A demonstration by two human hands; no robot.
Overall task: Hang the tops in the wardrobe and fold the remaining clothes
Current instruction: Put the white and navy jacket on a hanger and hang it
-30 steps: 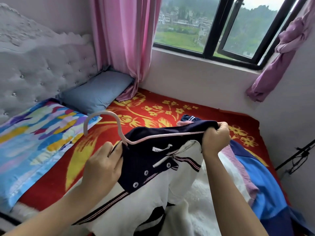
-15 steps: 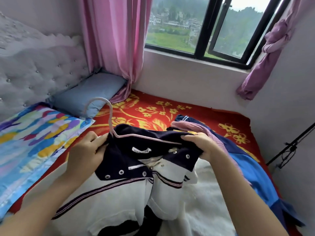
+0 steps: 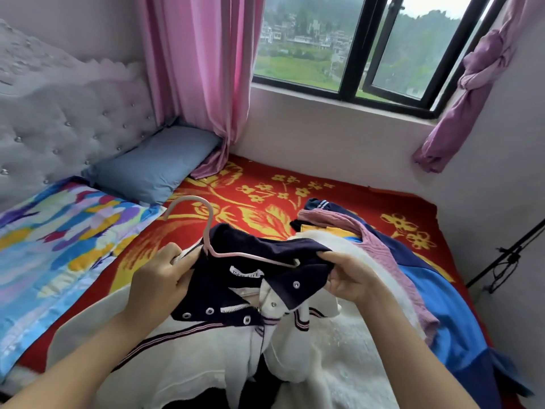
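A white jacket with a navy collar and snap buttons (image 3: 224,290) is held up over the bed. A pink hanger (image 3: 206,225) sits inside its neck, hook pointing up and left. My left hand (image 3: 159,278) grips the left side of the collar near the hanger's neck. My right hand (image 3: 351,278) pinches the right side of the collar over the hanger's arm. Behind the jacket lies a pile of clothes: a pink knitted top (image 3: 368,240), a white fluffy piece (image 3: 339,335) and a blue garment (image 3: 442,314).
The bed carries a red and yellow floral blanket (image 3: 265,196), a grey-blue pillow (image 3: 153,163) and a multicoloured quilt (image 3: 53,237) at left. A tufted headboard (image 3: 59,119), pink curtain (image 3: 200,69), window (image 3: 354,45) and black stand (image 3: 507,255) surround it.
The jacket's collar has been drawn over the hanger's right arm. My right hand has come down and in toward me with the collar; the hanger's hook has tilted more upright.
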